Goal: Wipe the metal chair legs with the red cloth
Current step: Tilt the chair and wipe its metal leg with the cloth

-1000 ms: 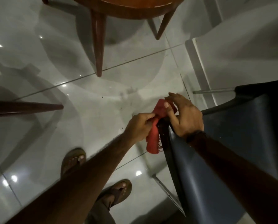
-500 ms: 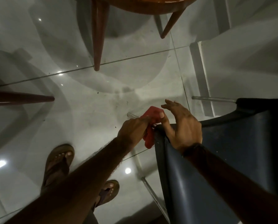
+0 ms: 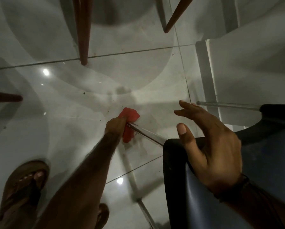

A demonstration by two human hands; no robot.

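The left hand (image 3: 116,125) grips the red cloth (image 3: 129,123) bunched around a metal chair leg (image 3: 146,135), low near the glossy tiled floor (image 3: 72,113). To its right, the right hand (image 3: 211,146) rests on the dark chair's edge (image 3: 175,162), fingers spread wide, holding nothing.

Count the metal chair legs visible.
3: one under the red cloth, one far right, one at bottom centre. More may be hidden.

Glossy pale floor tiles (image 3: 138,76) are reflecting small spots of light (image 3: 46,72) and dark grout lines are crossing them. Brown wooden furniture legs (image 3: 83,30) are standing on them, casting soft round shadows, beside a white wall (image 3: 254,63).
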